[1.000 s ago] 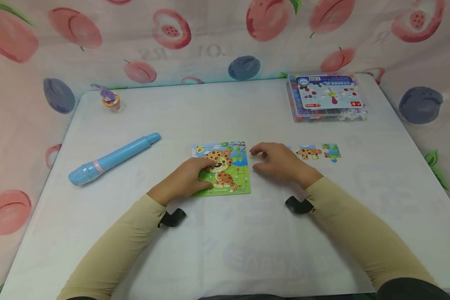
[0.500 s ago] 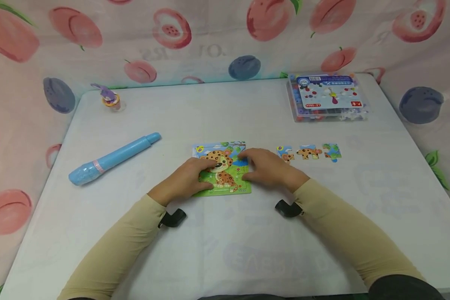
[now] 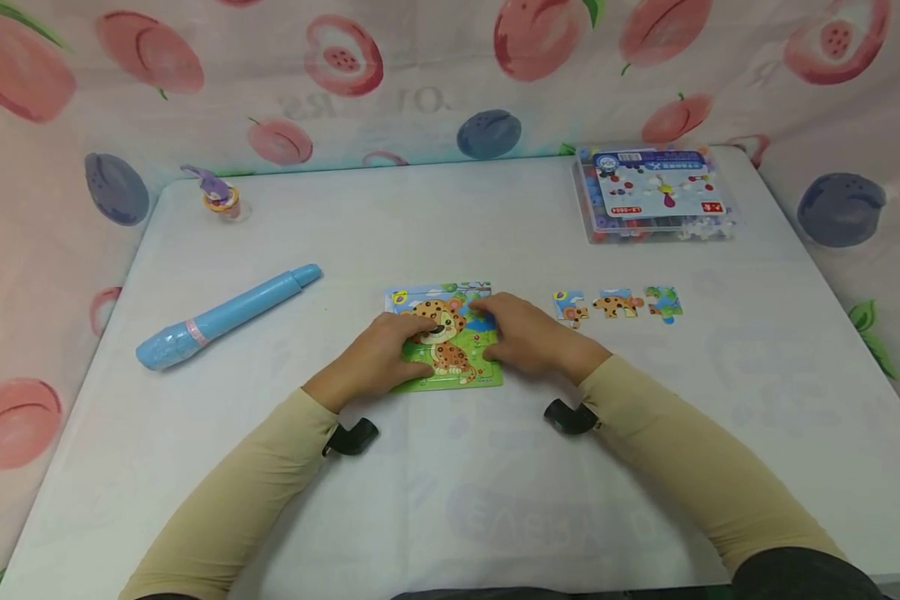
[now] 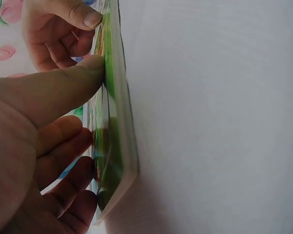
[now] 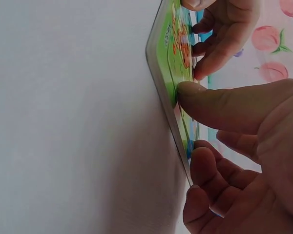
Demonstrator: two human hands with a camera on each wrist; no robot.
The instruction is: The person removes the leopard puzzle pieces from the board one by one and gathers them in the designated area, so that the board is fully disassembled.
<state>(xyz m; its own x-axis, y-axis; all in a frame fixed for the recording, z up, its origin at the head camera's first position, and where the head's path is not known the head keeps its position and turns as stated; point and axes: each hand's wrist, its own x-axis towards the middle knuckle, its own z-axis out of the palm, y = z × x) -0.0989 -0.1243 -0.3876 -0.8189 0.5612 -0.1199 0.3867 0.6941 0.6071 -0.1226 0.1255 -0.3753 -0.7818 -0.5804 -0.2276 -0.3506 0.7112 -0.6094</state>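
A square jigsaw puzzle (image 3: 461, 350) with a cartoon leopard on a green and blue background lies flat in the middle of the white table. My left hand (image 3: 371, 354) rests over its left side, thumb (image 4: 90, 73) and fingertips touching the top face. From the right, my right hand (image 3: 532, 333) reaches onto the opposite side; its thumb (image 5: 190, 95) presses near the edge while the other fingers bend loosely beside the board. Neither hand is wrapped round the puzzle. Three loose puzzle pieces (image 3: 618, 304) lie in a row behind the right hand.
A clear plastic box (image 3: 656, 200) of small colourful parts stands at the back right. On the left lies a light blue tube-shaped object (image 3: 228, 317) with a pink band. A small purple figurine (image 3: 217, 196) stands at the back left. Fruit-patterned cloth (image 3: 420, 75) hangs behind.
My right hand has moved left from beside the puzzle onto its right side, uncovering the leftmost loose piece. My left hand has shifted slightly right on the puzzle.
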